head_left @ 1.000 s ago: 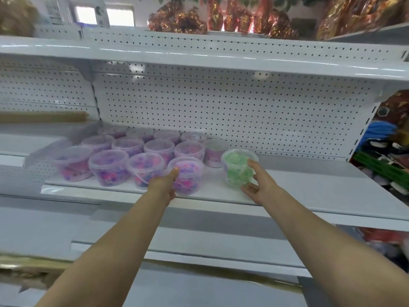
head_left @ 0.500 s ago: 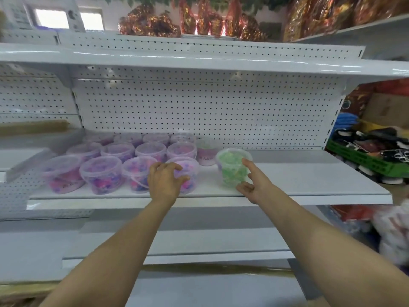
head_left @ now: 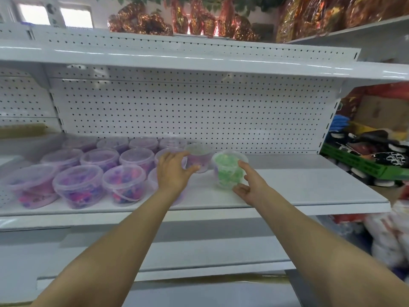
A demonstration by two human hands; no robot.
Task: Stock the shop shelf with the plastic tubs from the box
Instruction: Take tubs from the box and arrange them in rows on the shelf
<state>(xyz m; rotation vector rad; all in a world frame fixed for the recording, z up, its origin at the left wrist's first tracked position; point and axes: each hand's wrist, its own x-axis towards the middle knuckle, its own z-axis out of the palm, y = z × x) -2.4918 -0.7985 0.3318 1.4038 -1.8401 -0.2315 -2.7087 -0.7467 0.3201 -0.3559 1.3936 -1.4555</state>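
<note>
Several clear lidded tubs of purple and pink pieces (head_left: 78,185) stand in rows on the left half of the white shelf (head_left: 298,187). A smaller pink tub (head_left: 200,156) sits at the right end of the rows, and my left hand (head_left: 174,173) curls thumb and fingers round its left side and front. Just right of it stands a tub of green pieces (head_left: 226,171). My right hand (head_left: 251,187) touches the green tub's right side with a straight index finger, with the thumb at its base.
The shelf's right half is bare up to its end. A pegboard back panel (head_left: 199,111) rises behind, with another shelf (head_left: 177,60) overhead carrying foil-wrapped goods. A green crate (head_left: 354,160) of dark items and bags lie to the right. Lower shelves project below my arms.
My left hand left the front purple tub and moved right and back onto the small pink tub. My right hand stays at the green tub. The view has shifted slightly.
</note>
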